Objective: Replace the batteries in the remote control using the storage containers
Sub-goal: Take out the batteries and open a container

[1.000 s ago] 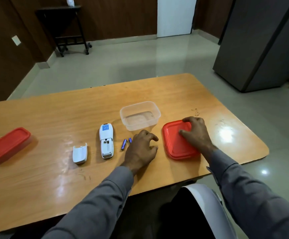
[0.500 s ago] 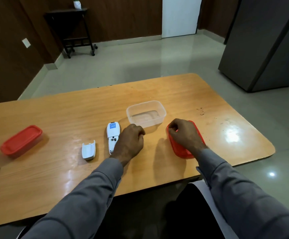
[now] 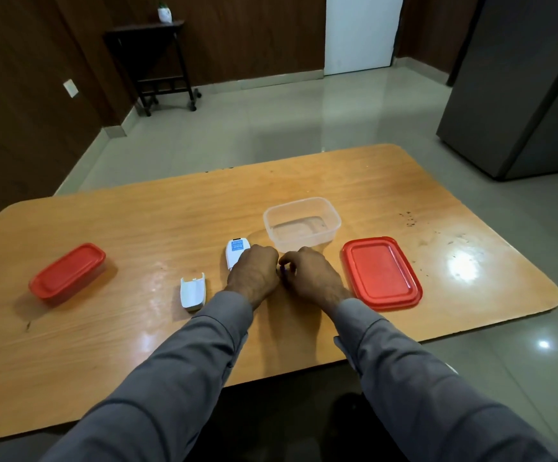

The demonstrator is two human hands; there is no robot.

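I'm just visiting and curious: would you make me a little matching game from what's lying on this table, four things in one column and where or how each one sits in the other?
Things:
1. closed red-lidded container
2. clear container
3. loose red lid
4. white battery cover

Places or states:
A. flat on the table, right of both hands
B. open, nothing visible inside, just beyond the hands
C. far left on the table, lid on
D. off the remote, lying left of the left hand

Pairs: 1-C, 2-B, 3-A, 4-D
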